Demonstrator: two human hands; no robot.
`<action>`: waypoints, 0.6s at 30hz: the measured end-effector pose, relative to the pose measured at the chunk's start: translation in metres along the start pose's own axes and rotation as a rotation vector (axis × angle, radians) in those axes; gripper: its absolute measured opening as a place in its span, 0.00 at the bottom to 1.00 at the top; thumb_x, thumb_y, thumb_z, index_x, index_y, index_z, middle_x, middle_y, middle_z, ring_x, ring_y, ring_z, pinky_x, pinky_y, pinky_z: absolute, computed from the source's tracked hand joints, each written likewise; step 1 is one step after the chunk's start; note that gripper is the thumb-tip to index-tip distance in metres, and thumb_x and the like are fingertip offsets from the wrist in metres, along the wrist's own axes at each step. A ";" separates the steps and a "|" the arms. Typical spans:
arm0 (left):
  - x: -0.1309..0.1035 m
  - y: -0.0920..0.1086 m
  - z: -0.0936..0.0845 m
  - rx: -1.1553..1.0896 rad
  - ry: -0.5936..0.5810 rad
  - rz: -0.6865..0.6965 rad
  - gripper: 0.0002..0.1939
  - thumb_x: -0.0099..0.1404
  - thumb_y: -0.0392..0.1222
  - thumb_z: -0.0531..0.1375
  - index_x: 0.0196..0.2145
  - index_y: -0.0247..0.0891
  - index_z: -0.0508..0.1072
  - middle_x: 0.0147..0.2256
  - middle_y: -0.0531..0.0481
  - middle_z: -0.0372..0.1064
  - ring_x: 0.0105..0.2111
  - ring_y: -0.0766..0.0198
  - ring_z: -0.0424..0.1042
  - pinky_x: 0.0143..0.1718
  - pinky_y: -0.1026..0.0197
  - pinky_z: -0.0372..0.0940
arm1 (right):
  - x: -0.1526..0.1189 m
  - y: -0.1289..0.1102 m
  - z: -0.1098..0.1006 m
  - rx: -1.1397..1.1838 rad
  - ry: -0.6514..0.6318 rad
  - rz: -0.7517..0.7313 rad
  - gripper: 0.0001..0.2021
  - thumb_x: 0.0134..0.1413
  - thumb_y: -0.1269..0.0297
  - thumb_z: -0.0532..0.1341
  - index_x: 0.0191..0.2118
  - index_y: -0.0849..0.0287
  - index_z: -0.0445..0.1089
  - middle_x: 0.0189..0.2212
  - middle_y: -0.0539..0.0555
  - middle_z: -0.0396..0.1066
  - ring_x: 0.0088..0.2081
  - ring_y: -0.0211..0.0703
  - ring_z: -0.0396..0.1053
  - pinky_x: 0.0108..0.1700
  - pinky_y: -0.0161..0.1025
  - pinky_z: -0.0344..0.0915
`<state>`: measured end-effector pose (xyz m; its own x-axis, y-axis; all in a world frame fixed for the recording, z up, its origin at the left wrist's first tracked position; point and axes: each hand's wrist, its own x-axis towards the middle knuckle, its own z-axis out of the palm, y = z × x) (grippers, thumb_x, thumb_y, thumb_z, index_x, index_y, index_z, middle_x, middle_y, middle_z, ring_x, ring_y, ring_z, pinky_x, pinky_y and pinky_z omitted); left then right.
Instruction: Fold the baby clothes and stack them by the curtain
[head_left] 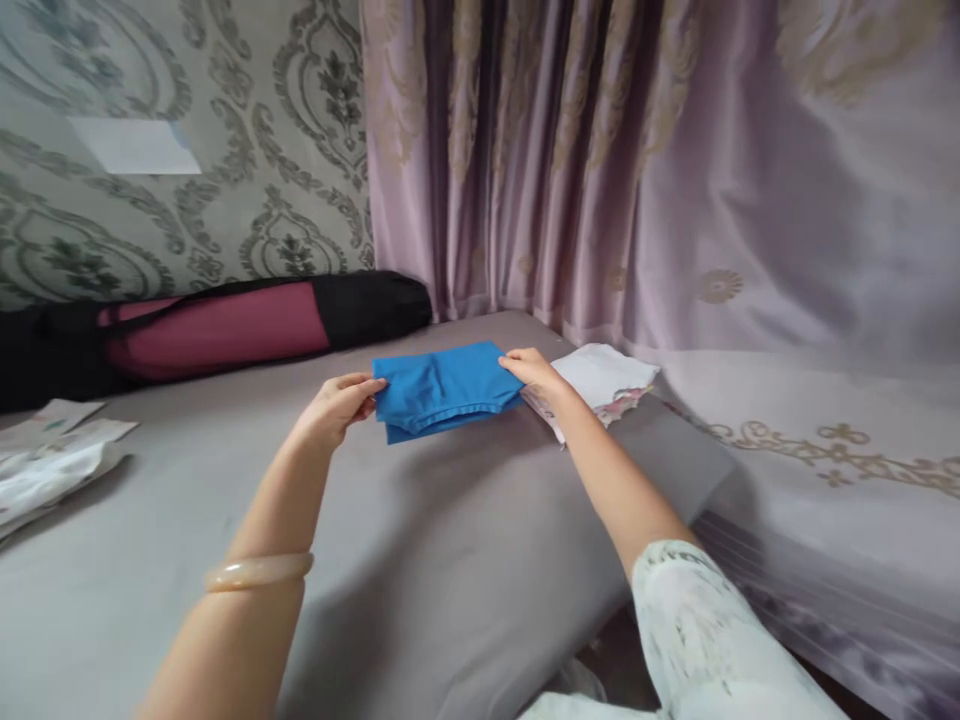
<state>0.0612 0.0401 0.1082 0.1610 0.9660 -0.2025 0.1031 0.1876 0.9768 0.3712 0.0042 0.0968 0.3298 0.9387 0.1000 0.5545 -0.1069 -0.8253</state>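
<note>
A folded blue garment [450,385] with a curved, seamed edge is stretched between my two hands, above the grey bed surface. My left hand [346,402] pinches its left edge, thumb on top. On the other side, my right hand [534,372] grips the right corner, with the fingers partly hidden behind the cloth. Just past my right hand lies a white folded cloth [604,375] with a ragged, colourful lower edge, partly covered from view by my wrist and the blue garment.
Whitish folded cloths [56,465] lie at the bed's left side. A long black and maroon bag [217,325] rests along the patterned wall. Lilac curtains [510,170] hang behind and to the right. The grey bed [450,560] has its edge at lower right.
</note>
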 end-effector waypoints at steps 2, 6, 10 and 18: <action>0.000 0.005 0.031 -0.049 -0.071 0.006 0.09 0.48 0.40 0.67 0.27 0.35 0.73 0.15 0.58 0.60 0.16 0.72 0.57 0.22 0.66 0.52 | -0.004 0.006 -0.032 -0.075 0.045 -0.023 0.11 0.46 0.58 0.57 0.21 0.59 0.68 0.18 0.45 0.61 0.26 0.36 0.59 0.29 0.33 0.53; 0.002 0.011 0.092 -0.097 -0.205 0.023 0.11 0.46 0.41 0.68 0.23 0.35 0.70 0.16 0.57 0.62 0.15 0.73 0.59 0.21 0.67 0.52 | -0.006 0.021 -0.095 -0.214 0.073 0.028 0.11 0.46 0.59 0.58 0.23 0.60 0.70 0.19 0.46 0.63 0.26 0.37 0.60 0.29 0.33 0.54; 0.003 0.018 0.147 -0.109 -0.278 0.020 0.10 0.49 0.39 0.68 0.22 0.35 0.69 0.17 0.56 0.63 0.15 0.74 0.58 0.21 0.66 0.53 | -0.001 0.034 -0.148 -0.429 0.130 0.109 0.13 0.51 0.61 0.58 0.19 0.59 0.67 0.16 0.44 0.57 0.23 0.35 0.56 0.27 0.33 0.52; -0.003 0.013 0.238 -0.123 -0.339 -0.033 0.10 0.53 0.42 0.68 0.29 0.35 0.72 0.20 0.53 0.68 0.15 0.74 0.60 0.19 0.67 0.50 | 0.015 0.036 -0.210 -0.916 0.147 0.188 0.10 0.61 0.63 0.59 0.34 0.60 0.77 0.30 0.55 0.74 0.34 0.41 0.68 0.35 0.33 0.59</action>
<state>0.2956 -0.0025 0.1054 0.4783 0.8489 -0.2249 -0.0021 0.2572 0.9663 0.5565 -0.0542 0.1847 0.5334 0.8358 0.1300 0.8459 -0.5267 -0.0840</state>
